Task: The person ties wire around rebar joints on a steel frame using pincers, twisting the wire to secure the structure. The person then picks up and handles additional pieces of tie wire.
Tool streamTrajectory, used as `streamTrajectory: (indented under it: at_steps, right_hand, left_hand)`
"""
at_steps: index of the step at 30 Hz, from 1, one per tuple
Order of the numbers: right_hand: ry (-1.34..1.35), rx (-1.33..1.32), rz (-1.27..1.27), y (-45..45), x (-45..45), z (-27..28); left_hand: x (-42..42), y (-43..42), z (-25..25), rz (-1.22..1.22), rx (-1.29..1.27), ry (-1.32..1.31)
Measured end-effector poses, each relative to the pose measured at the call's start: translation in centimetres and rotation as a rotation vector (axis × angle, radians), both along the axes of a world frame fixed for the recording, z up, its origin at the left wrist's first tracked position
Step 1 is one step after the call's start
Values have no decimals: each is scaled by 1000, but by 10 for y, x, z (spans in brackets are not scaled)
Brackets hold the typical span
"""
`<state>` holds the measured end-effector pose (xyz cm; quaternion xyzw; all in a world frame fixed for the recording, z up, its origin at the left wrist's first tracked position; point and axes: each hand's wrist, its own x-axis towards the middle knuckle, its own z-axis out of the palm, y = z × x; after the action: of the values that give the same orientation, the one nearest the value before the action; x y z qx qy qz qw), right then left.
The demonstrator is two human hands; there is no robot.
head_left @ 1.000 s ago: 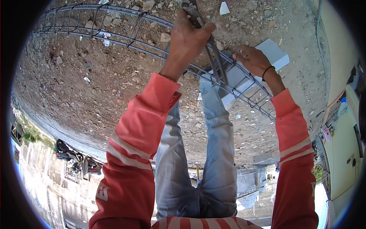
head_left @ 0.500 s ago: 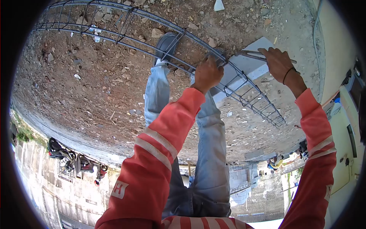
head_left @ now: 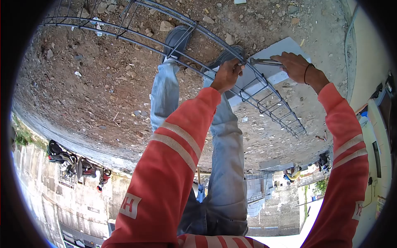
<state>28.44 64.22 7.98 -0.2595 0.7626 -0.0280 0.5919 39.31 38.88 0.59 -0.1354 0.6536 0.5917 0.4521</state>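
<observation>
cage [head_left: 194,25] runs over the shoes [head_left: 171,41] | left hand [head_left: 227,75] curled right at it, can't tell if gripping | right hand [head_left: 294,67] clamped round pliers [head_left: 266,62] | risk: pliers slip, nip left hand, they're super close

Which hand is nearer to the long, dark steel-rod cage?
Left. The left hand is at the near side of the cage; the right hand is farther off to the right, holding grey metal pincers that reach toward it.

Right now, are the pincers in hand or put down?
In hand: the right hand grips the pincers, their head at the cage near the left hand. Jaws open or shut: cannot tell.
</observation>
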Motion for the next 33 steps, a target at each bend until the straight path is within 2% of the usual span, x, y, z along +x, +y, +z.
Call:
streamTrajectory:
  at_steps: [4,8,10,16,19,21,23,25,26,28,29,31,32,33]
  right_hand:
    - [-72,18,-9,-9,-4,-6]
    - [-12,-3,55,-7,-2,-10]
    - [2,-20,50,-7,-5,-7]
    - [34,7,68,-14,-5,10]
    - [-52,-45,-65,-20,-2,27]
    - [-869,319,-856,-25,-8,34]
    - [-909,310,-857,-24,-10,30]
    - [-665,347,-603,-25,-13,30]
    - [-665,350,-604,-19,-5,28]
    - [146,95,34,-11,20,29]
    - [148,98,32,-10,22,32]
    - [525,27,227,-21,16,47]
    - [571,-48,309,-18,13,51]
    - [575,-51,312,-21,9,53]
  left_hand:
    - [4,3,-1,37,-3,12]
    - [13,7,-8,6,-67,69]
    - [16,9,-9,74,-77,148]
    - [12,6,-1,73,-58,97]
    - [7,3,1,40,-15,36]
    - [4,0,2,36,9,-14]
    - [2,-2,4,34,33,-58]
    - [5,-2,1,62,42,-33]
    - [6,-2,-3,61,45,-34]
    - [11,-5,-10,-144,-117,186]
    - [10,-8,-10,-145,-114,188]
    - [-4,-16,-3,-129,-52,220]
    - [-11,-18,0,-123,-31,232]
    - [-15,-20,3,-97,-23,92]
